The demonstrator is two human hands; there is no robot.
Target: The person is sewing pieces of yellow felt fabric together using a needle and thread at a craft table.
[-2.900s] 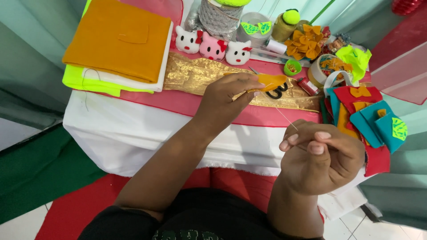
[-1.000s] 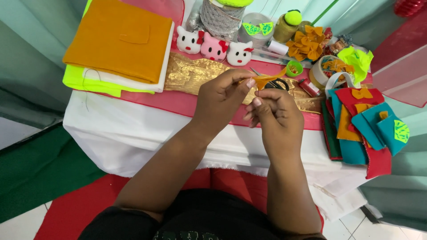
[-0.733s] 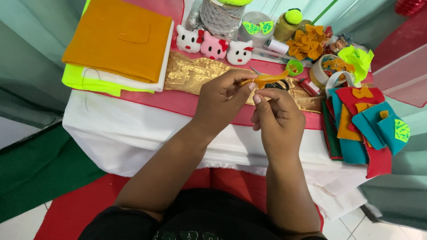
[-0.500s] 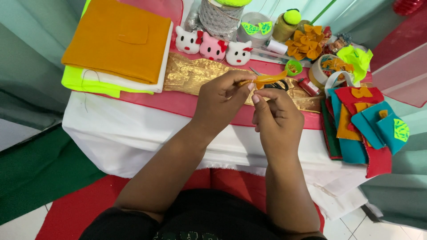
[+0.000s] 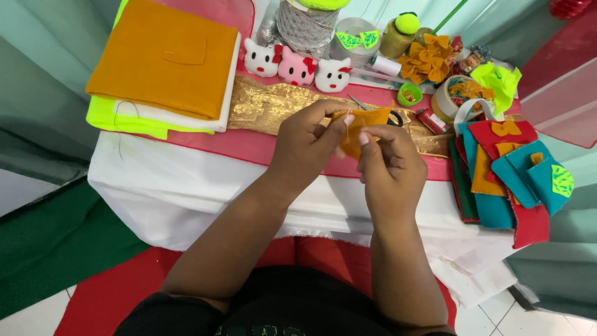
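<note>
We see a big stack of felt sheets [image 5: 163,62] lying far left of the small orange felt piece [image 5: 362,122]. Our left hand [image 5: 306,144] pinches that piece, and our right hand [image 5: 390,163], which was pulled away low a moment ago, has come back up to pinch it too. So we judge a new stitch is starting.

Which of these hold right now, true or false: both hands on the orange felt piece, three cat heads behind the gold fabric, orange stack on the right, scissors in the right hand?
1. Both the left hand and right hand pinch the small orange felt piece. True.
2. Three cat heads sit behind the gold fabric. True.
3. The folded orange felt stack lies on the right. False: it lies on the left.
4. The right hand holds scissors. False: it holds only the felt piece.
</note>
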